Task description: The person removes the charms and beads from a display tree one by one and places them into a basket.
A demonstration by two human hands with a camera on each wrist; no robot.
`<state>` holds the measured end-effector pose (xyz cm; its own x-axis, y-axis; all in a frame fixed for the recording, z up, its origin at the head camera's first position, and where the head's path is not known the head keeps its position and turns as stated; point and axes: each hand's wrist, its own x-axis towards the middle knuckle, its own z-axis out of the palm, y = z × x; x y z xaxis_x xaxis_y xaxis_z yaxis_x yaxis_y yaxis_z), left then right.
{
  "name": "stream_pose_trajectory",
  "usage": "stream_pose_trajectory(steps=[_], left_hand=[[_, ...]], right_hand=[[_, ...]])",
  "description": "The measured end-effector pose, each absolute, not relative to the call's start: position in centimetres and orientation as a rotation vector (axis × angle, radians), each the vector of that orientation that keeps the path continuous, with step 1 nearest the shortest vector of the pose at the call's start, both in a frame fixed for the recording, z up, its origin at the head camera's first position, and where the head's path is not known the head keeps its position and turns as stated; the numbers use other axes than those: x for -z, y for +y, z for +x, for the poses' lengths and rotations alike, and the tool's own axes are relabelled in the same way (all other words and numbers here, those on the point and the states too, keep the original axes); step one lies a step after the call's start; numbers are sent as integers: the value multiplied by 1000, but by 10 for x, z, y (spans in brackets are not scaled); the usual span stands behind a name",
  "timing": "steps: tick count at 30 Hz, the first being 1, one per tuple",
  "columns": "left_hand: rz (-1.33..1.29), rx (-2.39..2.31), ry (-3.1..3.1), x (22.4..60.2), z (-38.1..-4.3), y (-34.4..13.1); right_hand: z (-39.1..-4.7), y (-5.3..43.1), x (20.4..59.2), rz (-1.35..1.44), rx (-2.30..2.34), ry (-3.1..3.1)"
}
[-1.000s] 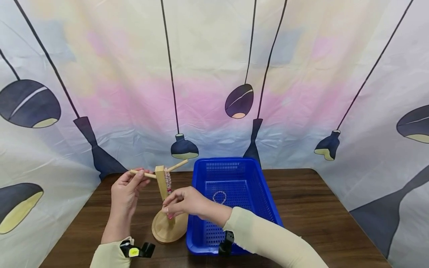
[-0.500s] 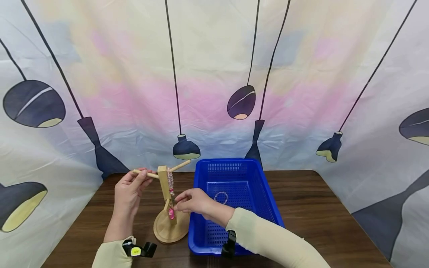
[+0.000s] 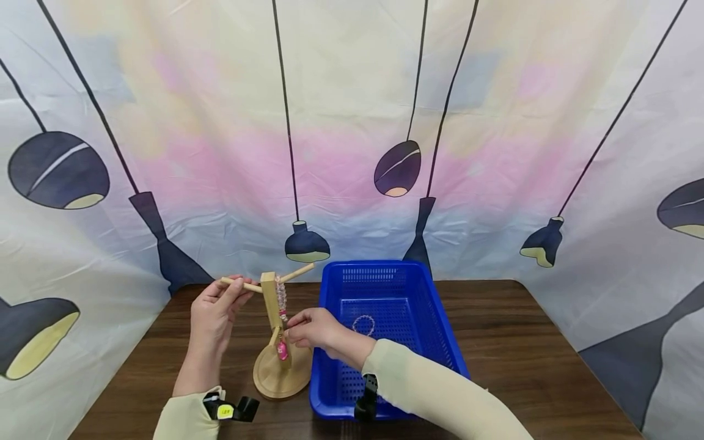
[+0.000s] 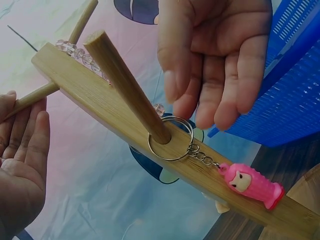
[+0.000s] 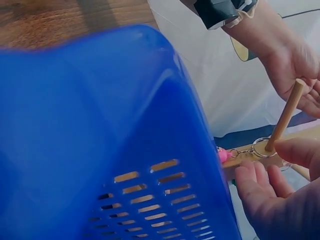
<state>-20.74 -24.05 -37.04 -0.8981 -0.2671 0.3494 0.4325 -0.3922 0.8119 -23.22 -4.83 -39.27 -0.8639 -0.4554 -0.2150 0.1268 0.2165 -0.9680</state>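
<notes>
Sleeves [image 3: 440,379] of pale cream with black wrist straps [image 3: 231,409] lie nearest, above a dark wood bench [image 3: 511,342]. Beyond them stands an upright wooden stand [image 3: 271,299]; a pink figure keychain [image 4: 252,185] hangs by its metal ring [image 4: 192,136] round the lower peg [image 4: 125,85]. The right hand [image 3: 316,329] has loosely extended fingers just beside that ring; whether they touch it, I cannot tell. The left hand [image 3: 214,311] pinches an upper peg [image 3: 251,287]. A beaded strand [image 3: 282,297] hangs behind. To the right, a blue basket [image 3: 379,263] contains a beaded loop [image 3: 363,316]. Farthest is a lamp-printed backdrop [image 3: 352,91].
</notes>
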Motion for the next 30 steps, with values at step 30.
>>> stream_pose_trajectory(steps=[30], left_hand=[[-264,2316,-1389,369,-207,-239]], right_hand=[[-230,-62,396,-168,1827,2044]])
